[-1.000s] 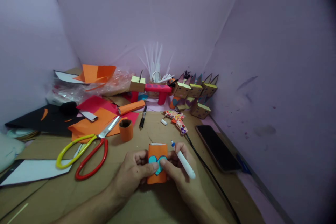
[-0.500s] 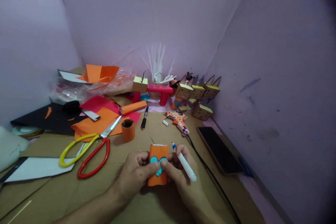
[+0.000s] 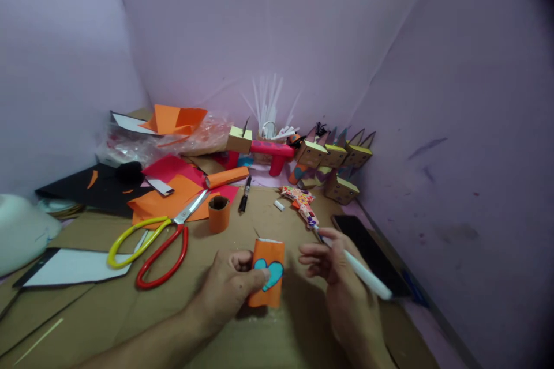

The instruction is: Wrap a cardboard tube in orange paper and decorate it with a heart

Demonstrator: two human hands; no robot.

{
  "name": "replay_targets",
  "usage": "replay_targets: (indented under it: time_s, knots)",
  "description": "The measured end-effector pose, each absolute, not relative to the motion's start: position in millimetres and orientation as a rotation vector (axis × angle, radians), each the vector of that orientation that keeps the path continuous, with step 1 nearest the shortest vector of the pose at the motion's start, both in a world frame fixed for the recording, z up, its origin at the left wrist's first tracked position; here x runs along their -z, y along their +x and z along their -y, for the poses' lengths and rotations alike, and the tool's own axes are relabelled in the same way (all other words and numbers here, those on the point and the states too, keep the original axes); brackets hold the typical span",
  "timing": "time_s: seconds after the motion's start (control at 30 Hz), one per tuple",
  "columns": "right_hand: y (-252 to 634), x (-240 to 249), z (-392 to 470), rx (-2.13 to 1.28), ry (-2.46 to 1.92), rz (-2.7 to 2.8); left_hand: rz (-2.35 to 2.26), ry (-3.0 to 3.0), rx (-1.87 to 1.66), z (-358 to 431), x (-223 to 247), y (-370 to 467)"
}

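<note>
An orange paper-covered tube (image 3: 265,293), pressed rather flat, is pinched in my left hand (image 3: 227,285), its thumb on the front. On its face sits a blue paper heart (image 3: 274,274) with a dark outline. My right hand (image 3: 346,288) is apart from the tube, to its right, and holds a white marker (image 3: 367,275) between thumb and index finger, the tip pointing up and left. The other right fingers are loosely spread. A shorter orange tube (image 3: 219,216) stands upright beyond my left hand. A small white cap (image 3: 279,205) lies farther back.
Scissors (image 3: 182,220) with yellow and red handles lie open at left, by orange paper (image 3: 158,203). A patterned glue gun (image 3: 305,207) with a black cord and a phone (image 3: 367,253) are at right. A black pen (image 3: 244,195) and box-headed paper animals (image 3: 314,153) are behind.
My right hand has let go of the orange tube and moved right with the marker. My left hand keeps hold of the tube, and the heart shows more fully. The view has shifted slightly.
</note>
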State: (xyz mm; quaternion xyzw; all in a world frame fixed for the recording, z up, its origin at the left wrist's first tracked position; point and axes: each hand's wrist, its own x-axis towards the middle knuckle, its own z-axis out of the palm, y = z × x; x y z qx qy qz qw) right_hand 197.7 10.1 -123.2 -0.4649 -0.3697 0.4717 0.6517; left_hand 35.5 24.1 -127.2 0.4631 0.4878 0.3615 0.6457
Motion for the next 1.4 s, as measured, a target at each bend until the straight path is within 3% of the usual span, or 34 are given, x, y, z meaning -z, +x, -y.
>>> replay_targets:
  time_s: [0.2,0.37,0.7,1.4]
  knots:
    - [204,124,-3,-1.011,-0.853,1.017,-1.139,1.172,-0.820,-21,126,37]
    - [193,134,4,-0.854,-1.094,1.205,-1.192,1.212,-0.829,-22,126,37]
    - [163,136,7,-1.017,-1.166,1.092,-1.142,1.198,-0.871,-24,126,39]
    - [149,137,5,-0.902,-1.134,1.113,-1.133,1.284,-0.835,-25,134,38]
